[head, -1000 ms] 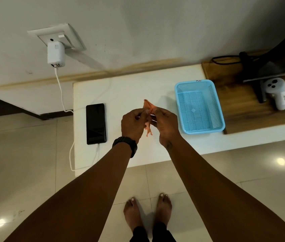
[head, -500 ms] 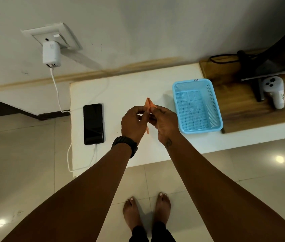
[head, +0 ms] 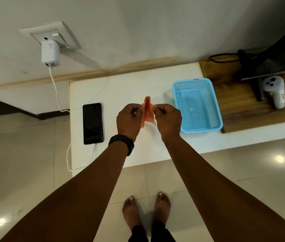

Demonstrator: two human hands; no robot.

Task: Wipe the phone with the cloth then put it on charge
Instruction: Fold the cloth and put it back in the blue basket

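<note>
A small orange cloth (head: pixel 147 113) hangs between my two hands above the white table (head: pixel 138 88). My left hand (head: pixel 129 120) pinches its left edge and my right hand (head: pixel 168 119) pinches its right edge. A black phone (head: pixel 92 123) lies face up on the table's left part, to the left of my hands. A white cable (head: pixel 69 154) is plugged into the phone's near end and runs up to a white charger (head: pixel 50 52) in the wall socket.
An empty light-blue plastic basket (head: pixel 216 109) stands on the table right of my hands. Beyond it, a wooden board (head: pixel 232 109) carries a white controller (head: pixel 275 91) and a dark stand. My bare feet (head: pixel 146 212) are on the tiled floor.
My hands have drawn apart a little, and the orange cloth, bunched between them before, now spreads out and hangs between them. The phone has not moved.
</note>
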